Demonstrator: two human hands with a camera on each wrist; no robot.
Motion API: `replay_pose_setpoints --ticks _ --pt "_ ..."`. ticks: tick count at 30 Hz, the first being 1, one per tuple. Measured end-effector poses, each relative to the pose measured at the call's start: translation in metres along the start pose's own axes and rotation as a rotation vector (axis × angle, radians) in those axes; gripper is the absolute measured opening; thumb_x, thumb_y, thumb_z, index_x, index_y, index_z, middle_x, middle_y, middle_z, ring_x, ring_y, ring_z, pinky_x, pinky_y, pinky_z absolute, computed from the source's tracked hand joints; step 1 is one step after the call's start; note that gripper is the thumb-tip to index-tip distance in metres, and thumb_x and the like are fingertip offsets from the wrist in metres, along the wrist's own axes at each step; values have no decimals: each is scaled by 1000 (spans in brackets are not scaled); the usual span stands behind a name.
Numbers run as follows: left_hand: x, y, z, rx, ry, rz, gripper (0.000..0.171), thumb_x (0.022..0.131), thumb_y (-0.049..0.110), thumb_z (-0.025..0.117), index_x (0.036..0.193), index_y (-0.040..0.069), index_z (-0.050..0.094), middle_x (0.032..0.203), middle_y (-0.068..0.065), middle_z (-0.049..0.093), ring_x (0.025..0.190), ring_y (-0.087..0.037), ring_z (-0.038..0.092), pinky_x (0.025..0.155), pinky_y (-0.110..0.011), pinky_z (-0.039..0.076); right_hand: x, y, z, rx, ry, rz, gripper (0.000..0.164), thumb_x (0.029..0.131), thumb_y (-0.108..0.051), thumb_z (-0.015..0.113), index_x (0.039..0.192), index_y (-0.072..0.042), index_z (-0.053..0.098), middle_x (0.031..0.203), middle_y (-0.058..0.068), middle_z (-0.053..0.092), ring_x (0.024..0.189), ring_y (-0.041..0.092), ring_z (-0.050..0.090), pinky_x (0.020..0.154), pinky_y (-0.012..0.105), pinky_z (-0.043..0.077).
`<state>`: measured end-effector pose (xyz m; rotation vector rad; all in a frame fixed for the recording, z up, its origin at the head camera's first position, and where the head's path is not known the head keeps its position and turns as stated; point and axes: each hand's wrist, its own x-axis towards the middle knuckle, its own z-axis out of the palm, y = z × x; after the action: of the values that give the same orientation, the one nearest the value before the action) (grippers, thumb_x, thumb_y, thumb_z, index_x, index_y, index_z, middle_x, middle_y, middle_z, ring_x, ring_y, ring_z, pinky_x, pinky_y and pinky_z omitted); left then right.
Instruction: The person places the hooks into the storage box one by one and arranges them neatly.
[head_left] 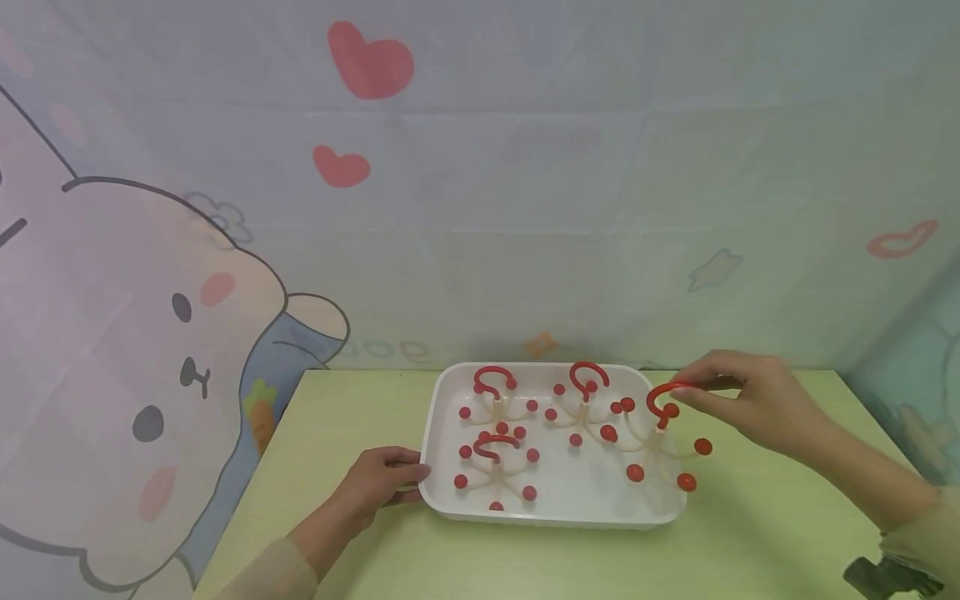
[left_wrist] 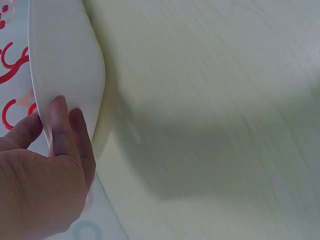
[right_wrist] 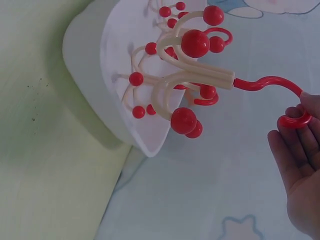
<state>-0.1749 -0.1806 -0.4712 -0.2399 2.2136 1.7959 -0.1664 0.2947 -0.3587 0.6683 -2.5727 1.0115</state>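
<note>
My right hand [head_left: 757,400] pinches the red hook of a multi-arm hook hanger [head_left: 662,427] between thumb and fingers. In the right wrist view, this hanger [right_wrist: 220,79] shows a cream stem and curved cream arms tipped with red balls. It hangs over the right end of a white tray [head_left: 555,522]. At the tray's left side, my left hand [head_left: 378,483] grips the wall, thumb at the rim and fingers along the outside. Inside the tray stand three similar hangers: one at back left [head_left: 497,408], one at back centre [head_left: 585,410] and one at front left [head_left: 496,473].
The tray stands on a pale green table [head_left: 757,533] with a wood-like grain. Behind the table's back edge hangs a cloth [head_left: 525,250] printed with hearts and a large cartoon animal. A dark object [head_left: 892,577] shows by the right sleeve.
</note>
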Motion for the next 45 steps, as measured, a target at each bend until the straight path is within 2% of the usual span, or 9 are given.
replay_pose_setpoints --ticks 14,19,23,27,31,36,45 --pt "3 -2 1 5 22 -14 31 92 -1 79 118 -15 68 107 -19 73 94 -31 76 80 -40 72 9 -1 31 49 -18 23 20 88 -5 88 102 -18 82 92 -14 76 83 3 72 80 12 63" --pt "2 -2 1 12 21 -13 31 93 -1 79 118 -15 68 107 -19 72 94 -30 76 80 -40 72 9 1 40 42 -44 67 20 88 -3 88 101 -17 82 91 -12 75 83 4 71 82 15 64" --pt "2 -1 1 13 21 -15 31 93 -1 79 118 -15 68 106 -19 72 94 -31 76 80 -40 72 8 4 49 78 -67 86 17 90 -2 86 98 -16 80 90 -6 78 81 8 72 82 19 66" --pt "2 -1 1 13 23 -20 30 93 -1 78 118 -15 69 105 -19 73 94 -31 76 80 -40 72 7 9 59 105 -72 87 16 90 -3 86 97 -16 80 89 -7 78 80 8 73 81 24 68" --pt "1 -1 1 14 26 -22 30 93 -2 78 118 -15 69 104 -19 73 93 -31 76 80 -40 72 4 12 68 84 -76 105 16 89 -4 87 96 -16 80 88 -12 76 80 5 71 81 25 68" --pt "1 -1 0 9 26 -21 30 93 -2 78 118 -15 68 104 -19 73 94 -32 76 81 -41 72 3 13 78 86 -88 129 14 89 -4 86 96 -14 79 89 -10 76 81 7 71 80 25 69" --pt "1 -1 0 8 21 -19 31 94 -1 78 120 -15 68 105 -20 72 97 -34 76 82 -42 71 3 13 93 74 -114 198 13 89 -6 87 97 -12 78 90 -7 76 84 13 72 83 37 71"
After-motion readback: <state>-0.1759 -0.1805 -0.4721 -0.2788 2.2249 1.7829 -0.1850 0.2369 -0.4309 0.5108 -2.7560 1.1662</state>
